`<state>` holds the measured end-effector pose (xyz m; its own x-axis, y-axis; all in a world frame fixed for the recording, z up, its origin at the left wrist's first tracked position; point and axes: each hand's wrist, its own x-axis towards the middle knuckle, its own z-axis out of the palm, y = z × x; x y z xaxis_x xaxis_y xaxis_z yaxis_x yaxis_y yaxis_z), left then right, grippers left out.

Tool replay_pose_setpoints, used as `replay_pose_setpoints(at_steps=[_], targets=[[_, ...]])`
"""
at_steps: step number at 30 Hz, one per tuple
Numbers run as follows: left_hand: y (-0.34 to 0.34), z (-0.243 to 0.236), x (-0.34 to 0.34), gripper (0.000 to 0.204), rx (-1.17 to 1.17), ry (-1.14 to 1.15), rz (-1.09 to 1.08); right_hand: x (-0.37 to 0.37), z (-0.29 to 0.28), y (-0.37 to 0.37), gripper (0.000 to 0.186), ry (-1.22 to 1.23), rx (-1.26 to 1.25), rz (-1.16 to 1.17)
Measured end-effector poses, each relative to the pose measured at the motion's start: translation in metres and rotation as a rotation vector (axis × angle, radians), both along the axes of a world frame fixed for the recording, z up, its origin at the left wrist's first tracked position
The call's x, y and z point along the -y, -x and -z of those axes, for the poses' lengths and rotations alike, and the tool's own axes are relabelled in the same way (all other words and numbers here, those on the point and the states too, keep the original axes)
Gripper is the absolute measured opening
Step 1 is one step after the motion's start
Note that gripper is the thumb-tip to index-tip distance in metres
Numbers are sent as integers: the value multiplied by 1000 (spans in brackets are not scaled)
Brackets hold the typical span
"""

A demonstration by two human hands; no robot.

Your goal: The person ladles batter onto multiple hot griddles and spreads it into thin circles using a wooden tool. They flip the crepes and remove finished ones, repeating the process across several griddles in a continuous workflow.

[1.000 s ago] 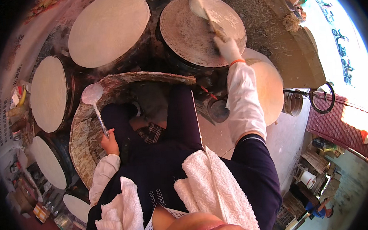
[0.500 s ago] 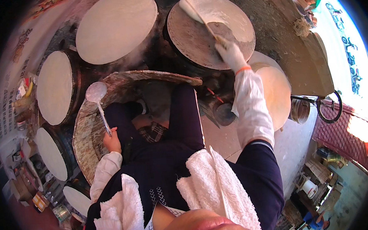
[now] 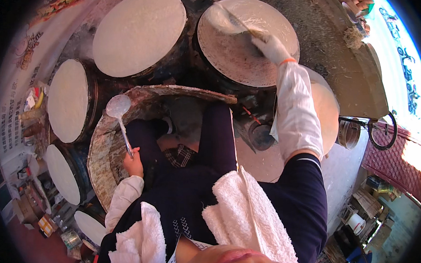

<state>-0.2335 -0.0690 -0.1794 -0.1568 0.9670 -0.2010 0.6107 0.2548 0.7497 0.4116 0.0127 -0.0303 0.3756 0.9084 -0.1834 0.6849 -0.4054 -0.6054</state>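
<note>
My right hand (image 3: 272,48), in a pale glove with an orange band, grips a thin wooden spreader (image 3: 235,18) angled across a large round griddle (image 3: 236,70). Pale batter (image 3: 221,20) lies under and beside the blade over the griddle's upper part; the lower part looks browner and mottled. My left hand (image 3: 133,165) is closed on the handle of a metal ladle (image 3: 118,106) with pale residue in its bowl, held upward over the curved, crusted rim (image 3: 102,154) around my legs.
Other round griddles with pale layers stand around me (image 3: 138,33), (image 3: 67,101), (image 3: 60,175), and another (image 3: 326,118) is partly behind my right arm. A cardboard sheet (image 3: 360,85), black metal ring (image 3: 383,134) and red quilted panel (image 3: 392,155) are at right; assorted containers line both sides.
My right hand has moved toward the griddle's far side and right, with the spreader more slanted and batter spread differently. The view has shifted slightly; my left hand still holds the ladle.
</note>
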Motion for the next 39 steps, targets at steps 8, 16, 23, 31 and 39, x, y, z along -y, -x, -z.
replay_pose_setpoints(at_steps=[8,16,23,31,39], targets=[[-8,-20,-1,19,-47,6,18,149,16,92,44,-201,-149,107],[-4,-1,-1,20,33,-8,51,152,30,108,46,13,-471,299],[1,1,-4,17,115,29,42,116,46,188,51,-265,-896,509],[5,22,-5,16,220,-32,59,61,83,306,18,-403,-1151,750],[-5,1,1,16,172,-26,118,-8,98,291,39,-640,-710,580]])
